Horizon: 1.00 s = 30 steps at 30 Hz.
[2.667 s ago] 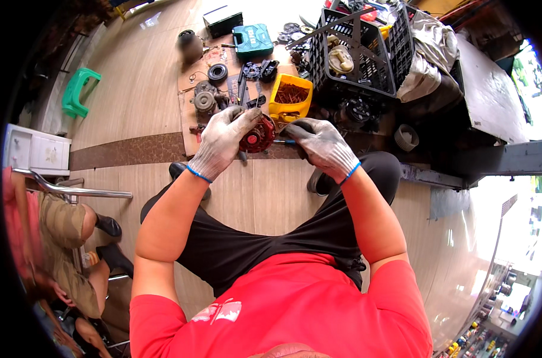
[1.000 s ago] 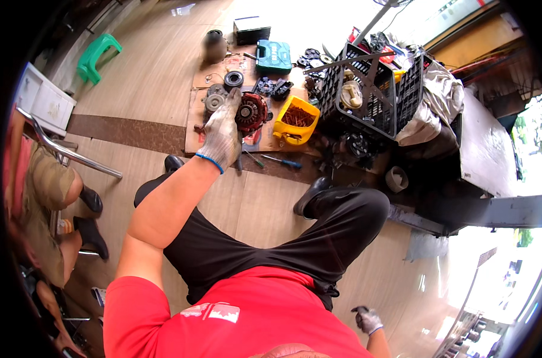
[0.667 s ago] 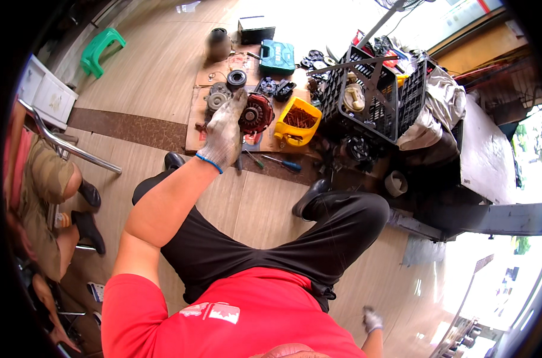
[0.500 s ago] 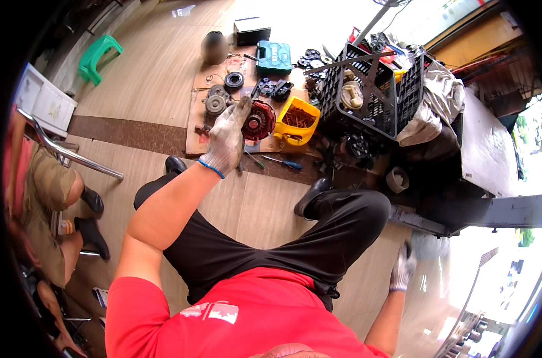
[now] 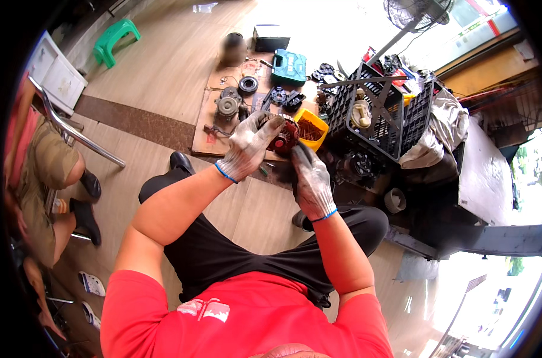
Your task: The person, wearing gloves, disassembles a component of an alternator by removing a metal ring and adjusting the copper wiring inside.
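My left hand (image 5: 253, 140), in a pale, dirty work glove, grips a red round mechanical part (image 5: 283, 141) above the front of a cardboard sheet (image 5: 204, 145). My right hand (image 5: 308, 179), also gloved, has its fingers bent at the part's lower right; what they hold is hidden. A yellow container of rusty bits (image 5: 318, 130) is just behind the part. A grey metal housing (image 5: 228, 106), a black ring (image 5: 248, 85), black parts (image 5: 292, 100) and a teal case (image 5: 289, 67) lie around them.
Black crates (image 5: 372, 128) with metal bars stand right, near a fan (image 5: 417, 12) and grey metal bench (image 5: 482, 173). A green stool (image 5: 117, 42) is upper left. Another person's camouflage-clad leg (image 5: 62, 161) and a chrome rail (image 5: 86, 143) are at left. Sandals (image 5: 92, 283) lie lower left.
My right hand has swung up from the lower right to beside the red part. My left hand and that part have moved right within the picture, and the view has shifted slightly.
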### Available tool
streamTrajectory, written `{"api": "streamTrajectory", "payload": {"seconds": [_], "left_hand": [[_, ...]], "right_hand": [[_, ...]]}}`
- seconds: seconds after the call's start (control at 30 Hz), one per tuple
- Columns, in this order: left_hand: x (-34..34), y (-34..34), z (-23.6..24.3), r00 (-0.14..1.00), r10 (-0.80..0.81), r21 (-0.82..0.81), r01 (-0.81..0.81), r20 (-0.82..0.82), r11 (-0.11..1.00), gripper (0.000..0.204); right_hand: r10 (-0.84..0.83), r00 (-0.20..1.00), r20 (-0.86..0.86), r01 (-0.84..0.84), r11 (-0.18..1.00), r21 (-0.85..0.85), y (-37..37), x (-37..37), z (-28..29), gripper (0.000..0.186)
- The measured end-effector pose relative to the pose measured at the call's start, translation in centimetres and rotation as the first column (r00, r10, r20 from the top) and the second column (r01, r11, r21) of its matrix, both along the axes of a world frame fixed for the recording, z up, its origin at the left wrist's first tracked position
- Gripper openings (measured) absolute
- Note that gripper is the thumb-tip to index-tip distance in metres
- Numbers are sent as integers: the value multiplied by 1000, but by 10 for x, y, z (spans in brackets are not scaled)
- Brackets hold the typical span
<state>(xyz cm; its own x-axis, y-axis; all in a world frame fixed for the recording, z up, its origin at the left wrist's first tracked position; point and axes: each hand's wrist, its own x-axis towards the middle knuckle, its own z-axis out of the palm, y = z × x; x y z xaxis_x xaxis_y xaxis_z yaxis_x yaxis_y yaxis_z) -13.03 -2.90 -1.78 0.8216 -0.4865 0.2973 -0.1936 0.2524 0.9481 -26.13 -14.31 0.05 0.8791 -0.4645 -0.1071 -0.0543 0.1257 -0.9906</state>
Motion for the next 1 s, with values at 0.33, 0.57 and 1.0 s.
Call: {"api": "streamTrajectory", "payload": {"seconds": [0.33, 0.57, 1.0], "left_hand": [[-5, -3, -38, 964, 186, 274, -235, 193, 933, 36], [13, -1, -47, 998, -15, 71, 10, 57, 997, 28], [-4, 2, 11, 925, -119, 62, 150, -361, 987, 38]], "right_hand": [[47, 965, -258, -115, 960, -256, 11, -53, -30, 18], [280, 927, -250, -372, 586, -720, 1, -65, -27, 33], [-10, 943, -331, -76, 967, -244, -10, -13, 20, 27]]}}
